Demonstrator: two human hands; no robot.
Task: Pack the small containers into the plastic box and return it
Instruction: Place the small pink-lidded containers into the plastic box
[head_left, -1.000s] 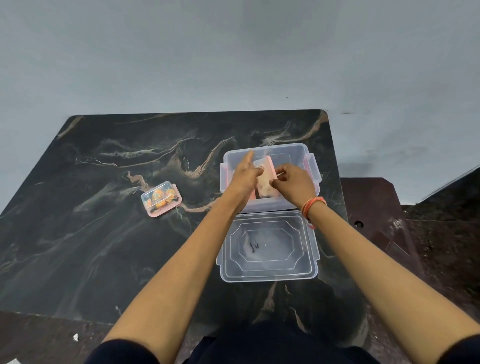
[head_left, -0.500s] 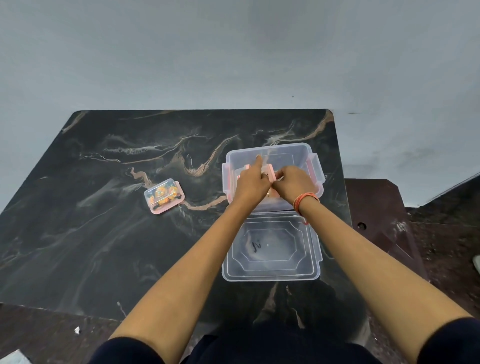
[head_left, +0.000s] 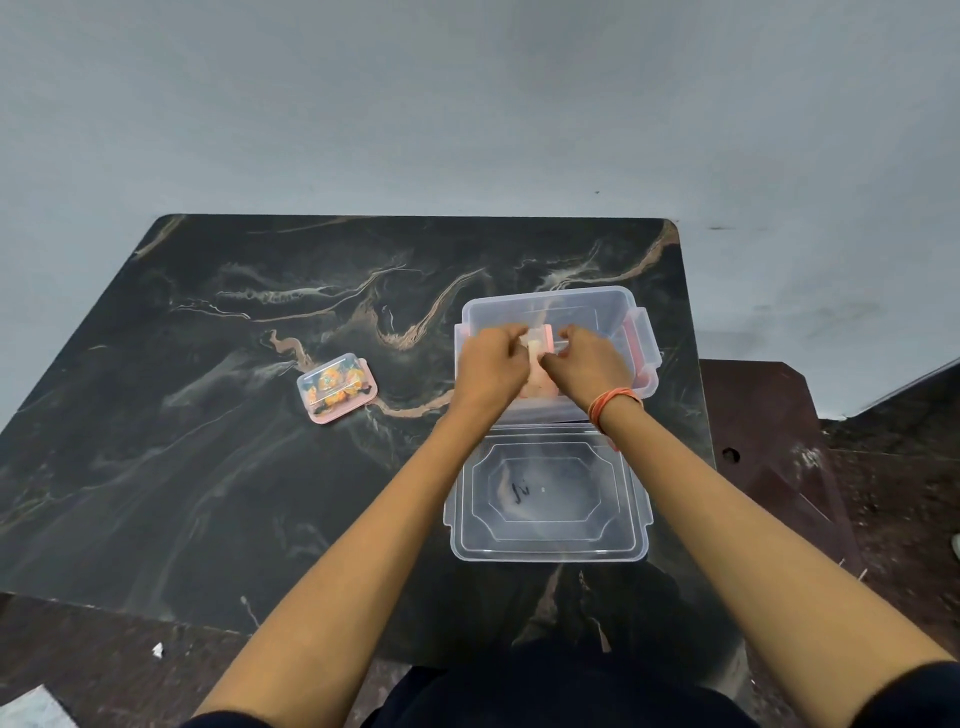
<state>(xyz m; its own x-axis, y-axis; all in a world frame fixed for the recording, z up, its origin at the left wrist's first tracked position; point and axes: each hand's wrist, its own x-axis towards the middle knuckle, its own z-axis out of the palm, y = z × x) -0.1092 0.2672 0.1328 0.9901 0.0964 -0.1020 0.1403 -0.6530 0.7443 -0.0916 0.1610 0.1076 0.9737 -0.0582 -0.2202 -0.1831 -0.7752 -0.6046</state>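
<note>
The packing looks partly done, as far as this view shows. Both hands work inside the open plastic box (head_left: 550, 304), where the left hand (head_left: 488, 366) and the right hand (head_left: 584, 364) meet over a small pink-edged container (head_left: 540, 340), their fingers curled in around it from either side so that only its far top edge peeps out between them. The fingertips appear closed on it, though whether it already rests on the floor of the box or hangs in the grip cannot be told, since the hands hide everything beneath. One more small container (head_left: 336, 387), with orange contents under a clear top, sits on the dark marble table (head_left: 208, 467) well to the left of the box, untouched, so it remains to be packed. The clear lid (head_left: 548, 499) lies flat on the table just in front of the box, on the person's side, so closing and returning the box are likewise not yet done.
</note>
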